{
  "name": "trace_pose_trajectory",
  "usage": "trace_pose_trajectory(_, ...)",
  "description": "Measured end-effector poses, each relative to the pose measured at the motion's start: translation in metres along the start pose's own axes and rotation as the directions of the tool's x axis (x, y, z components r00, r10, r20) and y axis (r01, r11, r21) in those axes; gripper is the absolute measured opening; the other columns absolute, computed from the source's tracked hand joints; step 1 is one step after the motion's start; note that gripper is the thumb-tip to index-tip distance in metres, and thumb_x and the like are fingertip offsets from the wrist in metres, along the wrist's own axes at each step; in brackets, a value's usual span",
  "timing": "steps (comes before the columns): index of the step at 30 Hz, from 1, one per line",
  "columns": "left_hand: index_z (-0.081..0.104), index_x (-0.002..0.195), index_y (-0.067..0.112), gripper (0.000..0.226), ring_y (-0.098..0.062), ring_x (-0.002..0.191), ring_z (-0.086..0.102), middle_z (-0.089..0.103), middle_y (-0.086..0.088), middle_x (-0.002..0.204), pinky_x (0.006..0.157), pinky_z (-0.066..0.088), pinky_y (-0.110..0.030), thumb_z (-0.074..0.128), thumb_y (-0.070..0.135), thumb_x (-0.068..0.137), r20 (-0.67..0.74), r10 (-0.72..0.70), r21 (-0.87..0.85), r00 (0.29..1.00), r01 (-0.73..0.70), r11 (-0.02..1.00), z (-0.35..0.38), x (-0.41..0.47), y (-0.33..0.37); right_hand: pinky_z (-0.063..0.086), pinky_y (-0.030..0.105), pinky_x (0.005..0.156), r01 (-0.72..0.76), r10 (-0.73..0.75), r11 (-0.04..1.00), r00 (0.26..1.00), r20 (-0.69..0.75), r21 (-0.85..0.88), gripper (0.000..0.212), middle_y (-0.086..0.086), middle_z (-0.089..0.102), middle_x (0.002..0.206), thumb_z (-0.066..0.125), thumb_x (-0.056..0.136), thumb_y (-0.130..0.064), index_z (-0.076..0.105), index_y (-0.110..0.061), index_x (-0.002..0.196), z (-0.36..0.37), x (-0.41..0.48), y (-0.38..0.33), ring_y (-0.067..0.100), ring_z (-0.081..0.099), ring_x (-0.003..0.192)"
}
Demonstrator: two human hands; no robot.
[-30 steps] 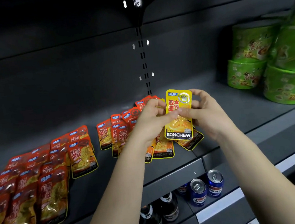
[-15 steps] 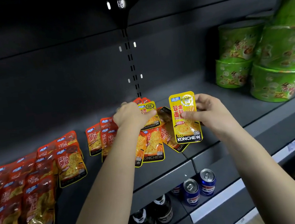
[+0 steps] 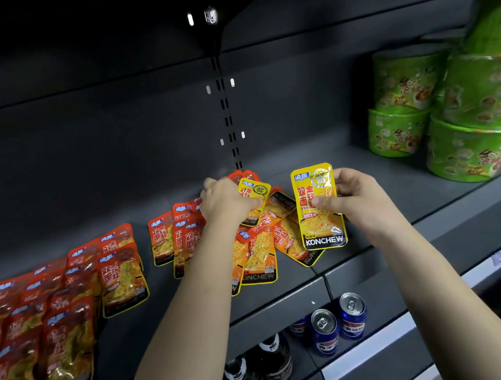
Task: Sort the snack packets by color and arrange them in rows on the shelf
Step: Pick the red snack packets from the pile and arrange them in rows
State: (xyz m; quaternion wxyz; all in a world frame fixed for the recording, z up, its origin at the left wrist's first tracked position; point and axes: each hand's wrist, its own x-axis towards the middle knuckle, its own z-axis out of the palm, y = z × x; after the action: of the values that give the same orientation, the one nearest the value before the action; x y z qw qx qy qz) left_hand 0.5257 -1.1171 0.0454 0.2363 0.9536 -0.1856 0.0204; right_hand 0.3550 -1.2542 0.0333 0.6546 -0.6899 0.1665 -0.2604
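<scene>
Two yellow packets are in hand in the head view, our only view. Our right hand (image 3: 359, 199) pinches the first yellow packet (image 3: 318, 207), thumb across its front and fingers curled behind. It is held upright, clear of the shelf (image 3: 399, 191), just to the right of the mixed pile (image 3: 259, 251). Our left hand (image 3: 225, 202) has its fingers curled round the second yellow packet (image 3: 254, 191), which sits tilted on top of that pile.

We judge the step to be picking the yellow ones out of the orange and red jumble. The next move calls for lifting the second packet free without dragging its neighbours along. Both then need laying flat on the bare stretch of shelf to the right, to start a yellow row.

Counted as far as we can:
- **Yellow packets:** two, both gripped.
- **Pile:** roughly five or six overlapping packets (some are hidden under our left wrist, so we cannot tell exactly).
- **Red packets (image 3: 53, 306):** lying sorted in rows to the left, well over a dozen and too overlapped for a firm count. A smaller red cluster (image 3: 173, 236) of about five lies beside the pile.
- **Green tubs (image 3: 469, 121):** at least five, stacked at the far right.
- **Lower level:** three blue cans (image 3: 339, 325) and two dark bottles (image 3: 257, 367).
</scene>
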Motion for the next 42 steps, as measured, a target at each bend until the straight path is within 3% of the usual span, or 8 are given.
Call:
trace_pose_trajectory(6,0.050,0.119,0.017,0.058,-0.026,0.108,0.058,0.062,-0.003,0.115,0.073,0.043,-0.032,0.082,0.034,0.073,0.012,0.085,-0.089,0.996,-0.083,0.993,-0.012,-0.011,0.005,0.059,0.043,0.076,0.004,-0.004,1.000,1.000,0.007,-0.024,0.032,0.011,0.075,0.089,0.075,0.076,0.004,0.063,-0.006,0.103,0.002,-0.002,-0.001,0.027,0.070,0.081)
trace_pose_trajectory(14,0.060,0.126,0.026,0.056,-0.020,0.121,0.052,0.061,0.005,0.128,0.094,0.044,-0.036,0.081,0.030,0.075,0.008,0.245,-0.048,0.970,-0.244,0.969,-0.053,-0.055,-0.032,0.060,0.047,0.070,0.057,-0.040,0.981,0.994,0.097,-0.185,0.023,0.013,0.074,0.089,0.076,0.078,-0.002,0.069,-0.011,0.097,0.013,0.000,-0.014,0.033,0.072,0.080)
trace_pose_trajectory(19,0.066,0.116,0.027,0.040,-0.022,0.113,0.057,0.066,0.005,0.117,0.093,0.047,-0.042,0.077,0.033,0.077,-0.066,0.135,-0.061,0.989,-0.139,0.988,-0.078,-0.093,-0.082,0.056,0.031,0.063,0.131,-0.065,0.950,0.970,0.233,-0.283,0.016,0.007,0.075,0.086,0.078,0.078,-0.007,0.072,-0.017,0.089,0.046,-0.001,-0.027,0.020,0.071,0.071)
trace_pose_trajectory(24,0.069,0.102,0.022,0.033,-0.022,0.096,0.060,0.065,0.005,0.094,0.075,0.042,-0.032,0.069,0.039,0.074,-0.142,0.067,-0.034,0.988,-0.073,0.997,-0.114,-0.137,-0.137,0.057,0.039,0.076,0.231,-0.105,0.922,0.921,0.374,-0.311,0.015,0.003,0.075,0.085,0.080,0.076,-0.011,0.074,-0.021,0.086,0.107,-0.017,-0.030,0.024,0.071,0.078)
trace_pose_trajectory(29,0.068,0.115,0.020,0.041,-0.022,0.104,0.061,0.069,0.002,0.114,0.078,0.040,-0.027,0.072,0.035,0.078,-0.241,-0.036,-0.026,0.970,0.030,0.999,-0.148,-0.182,-0.199,0.055,0.041,0.074,0.322,-0.143,0.902,0.851,0.505,-0.288,0.024,-0.007,0.071,0.073,0.081,0.074,-0.004,0.071,-0.026,0.074,0.172,-0.042,-0.035,0.009,0.063,0.067)
trace_pose_trajectory(36,0.069,0.115,0.022,0.046,-0.026,0.095,0.064,0.071,-0.003,0.105,0.071,0.043,-0.030,0.072,0.041,0.073,-0.303,-0.186,0.001,0.935,0.195,0.981,-0.204,-0.254,-0.289,0.054,0.060,0.076,0.379,-0.152,0.894,0.756,0.637,-0.237,0.020,0.010,0.073,0.084,0.083,0.072,-0.010,0.074,-0.024,0.082,0.271,-0.097,-0.042,0.038,0.068,0.080)
trace_pose_trajectory(39,0.072,0.104,0.022,0.049,-0.029,0.091,0.063,0.072,-0.005,0.095,0.071,0.049,-0.037,0.058,0.047,0.064,-0.300,-0.196,0.050,0.934,0.220,0.974,-0.227,-0.282,-0.326,0.055,0.057,0.077,0.415,-0.153,0.879,0.712,0.686,-0.235,0.021,0.008,0.074,0.084,0.083,0.071,-0.012,0.075,-0.026,0.083,0.318,-0.126,-0.042,0.036,0.068,0.083)
trace_pose_trajectory(42,0.071,0.102,0.021,0.032,-0.030,0.088,0.062,0.070,-0.003,0.090,0.067,0.047,-0.036,0.071,0.037,0.074,-0.267,-0.202,0.064,0.942,0.226,0.972,-0.244,-0.303,-0.357,0.054,0.051,0.080,0.446,-0.148,0.859,0.686,0.712,-0.251,0.020,0.009,0.073,0.087,0.083,0.071,-0.012,0.074,-0.025,0.083,0.357,-0.150,-0.044,0.032,0.068,0.086)
